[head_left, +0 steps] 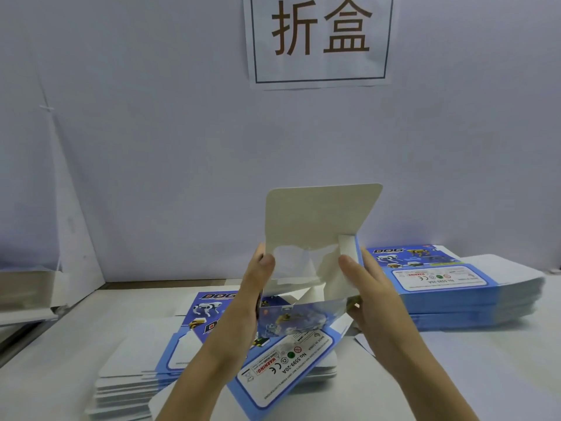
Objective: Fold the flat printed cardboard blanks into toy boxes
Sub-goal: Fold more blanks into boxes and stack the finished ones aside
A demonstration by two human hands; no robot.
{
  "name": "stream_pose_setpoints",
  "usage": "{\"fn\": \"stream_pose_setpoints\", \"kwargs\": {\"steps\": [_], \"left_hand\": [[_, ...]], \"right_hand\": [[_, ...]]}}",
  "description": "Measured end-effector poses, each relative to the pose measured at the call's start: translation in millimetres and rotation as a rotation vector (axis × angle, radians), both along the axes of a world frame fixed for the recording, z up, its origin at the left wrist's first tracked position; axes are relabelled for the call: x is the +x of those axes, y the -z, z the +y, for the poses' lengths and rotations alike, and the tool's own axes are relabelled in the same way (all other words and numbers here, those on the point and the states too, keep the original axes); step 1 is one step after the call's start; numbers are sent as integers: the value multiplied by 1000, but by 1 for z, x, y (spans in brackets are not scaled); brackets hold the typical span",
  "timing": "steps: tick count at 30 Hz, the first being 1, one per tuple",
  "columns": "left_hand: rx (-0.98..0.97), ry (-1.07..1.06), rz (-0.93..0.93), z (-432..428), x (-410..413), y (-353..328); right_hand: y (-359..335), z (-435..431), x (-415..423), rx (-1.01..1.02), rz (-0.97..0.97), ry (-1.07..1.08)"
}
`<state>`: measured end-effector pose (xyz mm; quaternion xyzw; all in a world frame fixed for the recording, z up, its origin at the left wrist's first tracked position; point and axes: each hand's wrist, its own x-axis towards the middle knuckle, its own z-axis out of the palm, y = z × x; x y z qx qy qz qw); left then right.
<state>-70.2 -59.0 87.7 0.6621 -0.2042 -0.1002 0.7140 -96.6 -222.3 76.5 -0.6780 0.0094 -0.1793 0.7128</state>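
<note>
half-folded box (306,268) upright, flat blanks (273,360) stacked

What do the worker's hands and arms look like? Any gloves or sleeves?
No gloves: the left hand and right hand are bare, with short, plain thumbnails. No ring, watch or bracelet shows. The left forearm and right forearm are bare too; no sleeve is in view.

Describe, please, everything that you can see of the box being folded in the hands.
The half-folded box is thin cardboard, off-white inside, printed blue with toy pictures outside. Its walls are partly raised; a tall flap with rounded corners stands up at the back. Held above a pile of flat blanks, it is gripped by the left hand and right hand at its sides, thumbs inside.
</note>
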Motion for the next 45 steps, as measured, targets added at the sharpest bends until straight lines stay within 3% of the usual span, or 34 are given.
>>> {"fn": "stream_pose_setpoints", "kwargs": {"steps": [4,7,11,17,26,45], "left_hand": [[136,-209,-173,-13,13,-5],[264,-338,-116,-25,14,-13],[259,-261,-104,-22,8,-19],[318,-308,-112,-16,16,-11],[189,-109,-117,-3,25,-8],[147,-77,-78,6,35,9]], "right_hand": [[16,-2,12,-168,100,225],[16,3,13,-189,147,272],[13,0,13,-193,158,268],[15,9,11,-181,143,326],[12,15,9,-271,124,377],[20,12,14,-315,114,379]]}}
